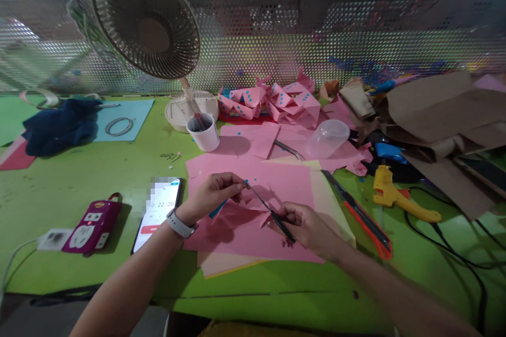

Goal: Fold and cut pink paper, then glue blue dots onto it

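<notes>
Pink paper (292,250) lies flat on the desk (276,283), beneath both hands. The right hand (306,225) has its fingers curled closed round a slim black-handled tool (283,226); the left hand (221,189) pinches thumb and forefinger together on a tiny blue bit (246,182) at its tip. I'd call it part-way: this near paper looks mostly plain, while farther back folded pink pieces (284,97) sit heaped, already dotted blue.

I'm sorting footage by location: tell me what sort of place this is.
Probably a craft workspace: folded pink paper shapes, a yellow glue gun and an orange utility knife lie on the green table.
</notes>
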`<move>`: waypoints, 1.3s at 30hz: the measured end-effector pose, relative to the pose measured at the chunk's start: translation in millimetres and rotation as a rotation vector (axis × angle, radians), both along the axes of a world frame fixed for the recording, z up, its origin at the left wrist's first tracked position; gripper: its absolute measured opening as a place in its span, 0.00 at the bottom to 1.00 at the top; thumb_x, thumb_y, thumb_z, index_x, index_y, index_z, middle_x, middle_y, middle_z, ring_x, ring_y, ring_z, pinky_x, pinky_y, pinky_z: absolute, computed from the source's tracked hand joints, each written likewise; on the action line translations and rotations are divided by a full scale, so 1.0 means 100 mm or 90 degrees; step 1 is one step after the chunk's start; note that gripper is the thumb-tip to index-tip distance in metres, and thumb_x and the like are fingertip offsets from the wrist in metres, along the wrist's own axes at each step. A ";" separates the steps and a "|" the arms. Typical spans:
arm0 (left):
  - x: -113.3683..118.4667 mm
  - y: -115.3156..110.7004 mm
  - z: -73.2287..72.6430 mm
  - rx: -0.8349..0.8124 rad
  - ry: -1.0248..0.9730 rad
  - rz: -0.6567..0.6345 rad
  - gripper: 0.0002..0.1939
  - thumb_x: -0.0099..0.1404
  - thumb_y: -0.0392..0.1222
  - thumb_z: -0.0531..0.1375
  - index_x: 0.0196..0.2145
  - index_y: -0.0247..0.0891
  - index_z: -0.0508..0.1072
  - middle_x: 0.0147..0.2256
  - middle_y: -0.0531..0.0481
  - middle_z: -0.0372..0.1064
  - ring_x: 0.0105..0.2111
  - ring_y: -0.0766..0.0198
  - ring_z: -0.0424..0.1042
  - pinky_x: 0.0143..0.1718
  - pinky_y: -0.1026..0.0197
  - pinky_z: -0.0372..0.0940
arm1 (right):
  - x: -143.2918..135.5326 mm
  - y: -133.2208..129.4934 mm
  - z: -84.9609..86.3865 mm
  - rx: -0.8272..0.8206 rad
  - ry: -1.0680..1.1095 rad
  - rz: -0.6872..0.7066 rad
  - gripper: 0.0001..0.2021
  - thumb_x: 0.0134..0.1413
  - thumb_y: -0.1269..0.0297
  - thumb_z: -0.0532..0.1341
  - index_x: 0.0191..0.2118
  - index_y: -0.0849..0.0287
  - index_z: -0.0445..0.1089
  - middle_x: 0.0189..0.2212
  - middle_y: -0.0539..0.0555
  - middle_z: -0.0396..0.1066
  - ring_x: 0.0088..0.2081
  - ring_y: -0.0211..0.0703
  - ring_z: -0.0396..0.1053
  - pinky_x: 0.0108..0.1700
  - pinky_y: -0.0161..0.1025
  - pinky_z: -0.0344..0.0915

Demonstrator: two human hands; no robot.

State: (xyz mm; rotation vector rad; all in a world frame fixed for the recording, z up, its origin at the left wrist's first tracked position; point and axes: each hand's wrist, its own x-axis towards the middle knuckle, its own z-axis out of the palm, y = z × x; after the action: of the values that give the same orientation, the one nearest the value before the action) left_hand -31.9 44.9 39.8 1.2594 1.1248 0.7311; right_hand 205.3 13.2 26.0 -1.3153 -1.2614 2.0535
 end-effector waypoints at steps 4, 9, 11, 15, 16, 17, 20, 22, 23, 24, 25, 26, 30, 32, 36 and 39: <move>0.00 0.00 -0.01 -0.034 -0.003 -0.004 0.14 0.61 0.50 0.62 0.34 0.34 0.75 0.25 0.49 0.74 0.25 0.70 0.69 0.29 0.66 0.65 | 0.00 0.00 -0.02 -0.003 -0.004 -0.005 0.26 0.35 0.44 0.72 0.29 0.60 0.63 0.19 0.44 0.65 0.18 0.30 0.62 0.20 0.31 0.59; 0.01 0.00 -0.04 -0.073 0.002 0.017 0.16 0.61 0.52 0.63 0.33 0.33 0.74 0.25 0.49 0.74 0.22 0.71 0.68 0.25 0.68 0.63 | 0.01 0.00 -0.02 -0.001 -0.015 -0.014 0.24 0.36 0.47 0.72 0.28 0.60 0.63 0.19 0.44 0.65 0.17 0.30 0.63 0.19 0.31 0.60; 0.01 0.00 -0.05 -0.086 0.001 0.021 0.16 0.60 0.52 0.63 0.33 0.33 0.74 0.24 0.50 0.74 0.21 0.72 0.67 0.24 0.69 0.63 | 0.02 0.01 -0.02 -0.005 -0.014 -0.017 0.23 0.36 0.48 0.72 0.28 0.60 0.64 0.20 0.44 0.66 0.17 0.30 0.63 0.19 0.30 0.60; 0.01 0.00 -0.04 -0.093 0.013 0.021 0.15 0.61 0.51 0.63 0.33 0.34 0.74 0.24 0.49 0.74 0.20 0.72 0.67 0.23 0.69 0.62 | 0.02 0.01 -0.04 -0.014 -0.015 -0.018 0.23 0.35 0.49 0.72 0.29 0.60 0.65 0.22 0.45 0.68 0.17 0.30 0.64 0.18 0.30 0.61; 0.01 0.00 -0.04 -0.092 0.019 0.020 0.15 0.61 0.51 0.62 0.33 0.34 0.74 0.25 0.49 0.74 0.20 0.72 0.67 0.22 0.69 0.61 | 0.02 0.01 -0.05 -0.013 -0.021 -0.016 0.23 0.36 0.49 0.72 0.29 0.60 0.65 0.22 0.45 0.68 0.17 0.30 0.64 0.18 0.30 0.60; 0.01 0.00 -0.04 -0.091 0.027 0.017 0.14 0.62 0.50 0.62 0.33 0.34 0.74 0.25 0.48 0.75 0.20 0.72 0.67 0.22 0.70 0.61 | 0.02 0.01 -0.05 -0.011 -0.029 -0.014 0.23 0.36 0.49 0.72 0.29 0.60 0.65 0.22 0.45 0.68 0.16 0.30 0.64 0.18 0.30 0.60; 0.02 0.00 -0.04 -0.102 0.043 0.007 0.12 0.63 0.48 0.61 0.32 0.34 0.75 0.27 0.49 0.75 0.19 0.73 0.68 0.21 0.70 0.61 | 0.01 0.00 -0.06 -0.011 -0.051 0.001 0.22 0.39 0.48 0.71 0.31 0.60 0.65 0.21 0.44 0.67 0.16 0.31 0.65 0.17 0.30 0.60; 0.03 0.00 -0.05 -0.116 0.042 0.010 0.11 0.64 0.46 0.61 0.32 0.34 0.74 0.25 0.50 0.75 0.19 0.72 0.69 0.21 0.70 0.60 | 0.01 0.00 -0.06 -0.013 -0.062 0.006 0.22 0.39 0.48 0.71 0.31 0.60 0.65 0.20 0.44 0.66 0.16 0.31 0.65 0.17 0.29 0.60; 0.03 0.01 -0.05 -0.121 0.041 0.011 0.10 0.64 0.45 0.61 0.32 0.34 0.74 0.25 0.50 0.74 0.19 0.72 0.69 0.21 0.70 0.60 | 0.01 0.00 -0.06 -0.014 -0.065 0.006 0.22 0.39 0.48 0.71 0.31 0.60 0.65 0.20 0.43 0.65 0.16 0.31 0.65 0.17 0.29 0.60; 0.03 0.01 -0.05 -0.124 0.039 0.013 0.10 0.64 0.45 0.61 0.31 0.34 0.74 0.24 0.50 0.74 0.19 0.72 0.69 0.21 0.70 0.60 | 0.01 0.00 -0.06 -0.014 -0.069 0.005 0.23 0.39 0.48 0.71 0.31 0.60 0.65 0.20 0.43 0.65 0.16 0.30 0.64 0.17 0.29 0.60; 0.04 0.01 -0.05 -0.126 0.038 0.012 0.10 0.64 0.45 0.61 0.31 0.34 0.74 0.23 0.51 0.74 0.18 0.72 0.69 0.20 0.70 0.60 | 0.01 0.00 -0.07 -0.014 -0.071 0.003 0.23 0.38 0.48 0.71 0.31 0.60 0.64 0.20 0.43 0.65 0.16 0.30 0.64 0.17 0.29 0.60; 0.04 0.01 -0.04 -0.127 0.036 0.010 0.10 0.63 0.45 0.61 0.31 0.34 0.74 0.23 0.51 0.73 0.18 0.72 0.69 0.20 0.70 0.60 | 0.01 0.00 -0.07 -0.014 -0.071 0.004 0.23 0.38 0.47 0.71 0.31 0.60 0.64 0.20 0.43 0.65 0.16 0.31 0.65 0.17 0.29 0.60; 0.04 0.01 -0.05 -0.132 0.033 0.010 0.11 0.63 0.45 0.61 0.31 0.34 0.74 0.21 0.52 0.72 0.18 0.72 0.68 0.20 0.70 0.59 | 0.00 0.00 -0.06 -0.016 -0.072 0.010 0.23 0.39 0.47 0.70 0.30 0.59 0.63 0.20 0.43 0.65 0.16 0.31 0.65 0.17 0.29 0.60; 0.03 0.01 -0.08 -0.133 0.035 0.011 0.11 0.63 0.46 0.61 0.32 0.34 0.74 0.21 0.52 0.72 0.17 0.72 0.68 0.19 0.70 0.59 | 0.00 0.00 -0.05 -0.018 -0.074 0.011 0.23 0.39 0.47 0.71 0.29 0.59 0.62 0.20 0.43 0.65 0.15 0.31 0.64 0.16 0.29 0.60; 0.01 0.01 -0.13 -0.133 0.026 0.007 0.12 0.63 0.47 0.62 0.31 0.34 0.74 0.23 0.50 0.73 0.19 0.71 0.70 0.21 0.70 0.60 | 0.00 0.00 -0.05 -0.027 -0.078 0.012 0.23 0.39 0.47 0.71 0.29 0.58 0.62 0.19 0.43 0.65 0.15 0.32 0.65 0.16 0.29 0.59; 0.00 0.02 -0.13 -0.134 0.023 0.005 0.12 0.62 0.47 0.62 0.31 0.34 0.74 0.22 0.51 0.72 0.19 0.71 0.69 0.21 0.69 0.60 | 0.01 -0.01 -0.08 -0.029 -0.078 0.013 0.23 0.39 0.48 0.71 0.30 0.59 0.63 0.20 0.43 0.65 0.16 0.32 0.66 0.16 0.30 0.59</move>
State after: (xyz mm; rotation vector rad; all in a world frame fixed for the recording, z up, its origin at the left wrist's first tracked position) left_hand -31.4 46.6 27.1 1.0944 1.2045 0.5818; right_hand 206.3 12.6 18.4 -1.4735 -1.2916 2.0540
